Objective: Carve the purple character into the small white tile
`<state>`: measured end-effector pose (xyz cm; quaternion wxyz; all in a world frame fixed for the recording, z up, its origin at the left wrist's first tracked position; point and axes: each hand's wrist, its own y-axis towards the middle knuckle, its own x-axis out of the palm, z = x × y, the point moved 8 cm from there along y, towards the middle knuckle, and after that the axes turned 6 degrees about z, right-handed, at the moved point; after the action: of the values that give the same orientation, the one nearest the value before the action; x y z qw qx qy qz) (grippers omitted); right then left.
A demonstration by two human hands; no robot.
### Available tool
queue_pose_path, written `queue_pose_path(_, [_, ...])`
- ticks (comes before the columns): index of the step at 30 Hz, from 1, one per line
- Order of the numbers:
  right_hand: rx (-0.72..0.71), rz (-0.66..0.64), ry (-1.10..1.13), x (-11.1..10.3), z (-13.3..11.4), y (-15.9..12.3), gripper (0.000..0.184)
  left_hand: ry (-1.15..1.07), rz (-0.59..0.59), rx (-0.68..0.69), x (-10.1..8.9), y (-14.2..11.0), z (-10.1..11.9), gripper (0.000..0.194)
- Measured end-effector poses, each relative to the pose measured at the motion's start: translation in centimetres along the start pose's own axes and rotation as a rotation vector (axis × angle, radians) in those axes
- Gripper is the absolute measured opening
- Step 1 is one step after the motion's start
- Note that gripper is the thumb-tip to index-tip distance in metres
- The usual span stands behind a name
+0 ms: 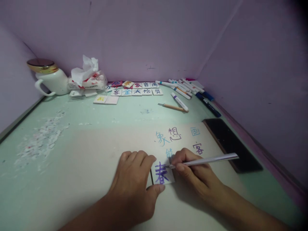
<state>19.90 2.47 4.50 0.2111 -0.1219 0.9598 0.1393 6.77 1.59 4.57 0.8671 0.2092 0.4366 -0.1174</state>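
- Pale lilac walls [134,35] behind and along both sides of a mint-green surface [84,112], with a pale board [101,150] laid over its near part.
- On the board, at near centre: a small white square tile [167,175] bearing a thick purple handwritten character.
- Left hand [134,179] along the tile's left side, with fingers clamped on the tile: thumb at the near edge, forefinger by the far left corner.
- Right hand [199,175] just right of the tile, with fingers closed together around a slim silver pen-shaped tool [209,159].
- Tool tip at the upper right part of the purple character, long axis running from there to the right, over the right hand; whether pressed in or only resting, impossible to tell.
- Just beyond the tile and to its far right: blue and dark purple characters written on the board.
- Well right of the tile: a flat black rectangular object [233,144].
- Farther beyond the tile: a wooden-handled tool [173,107], white-barrelled markers [181,92] and rows of small lettered tiles [137,92].
- Far left beyond the tile: a red-and-white tissue pack [89,81] and a white mug [54,82] with a dark, gold-rimmed lid [43,66].
- Well left of the tile: scattered whitish flakes [40,138].
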Motion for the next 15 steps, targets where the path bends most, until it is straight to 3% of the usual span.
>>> queue_pose_path(15, [-0.016, 0.011, -0.008, 0.04, -0.15, 0.19, 0.018, 0.002, 0.001, 0.004, -0.03, -0.03, -0.04, 0.027])
